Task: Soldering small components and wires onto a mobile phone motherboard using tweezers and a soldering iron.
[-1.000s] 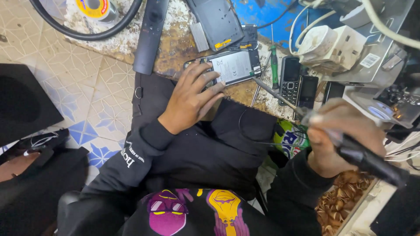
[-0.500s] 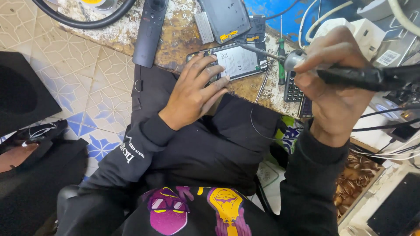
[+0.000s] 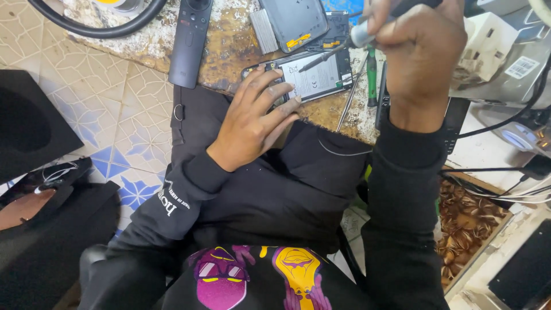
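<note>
An opened phone (image 3: pixel 313 77) with its back off lies on the worn workbench (image 3: pixel 229 51), its pale battery showing. My left hand (image 3: pixel 255 117) rests flat on the phone's near left end, fingers spread over its edge. My right hand (image 3: pixel 422 49) grips a soldering iron (image 3: pixel 344 46) with a silver collar; its thin dark tip points down-left and sits over the phone's upper middle. Whether the tip touches the phone I cannot tell.
A black remote (image 3: pixel 189 40) lies left of the phone. The phone's grey back cover (image 3: pixel 298 23) rests behind it. A green-handled tool (image 3: pixel 372 74) and a thin metal rod (image 3: pixel 350 95) lie to the right. Cables and a white box (image 3: pixel 488 46) crowd the far right.
My right hand swung the soldering iron from the right side in over the phone, bringing its tip down onto the open back. My left hand stayed on the phone.
</note>
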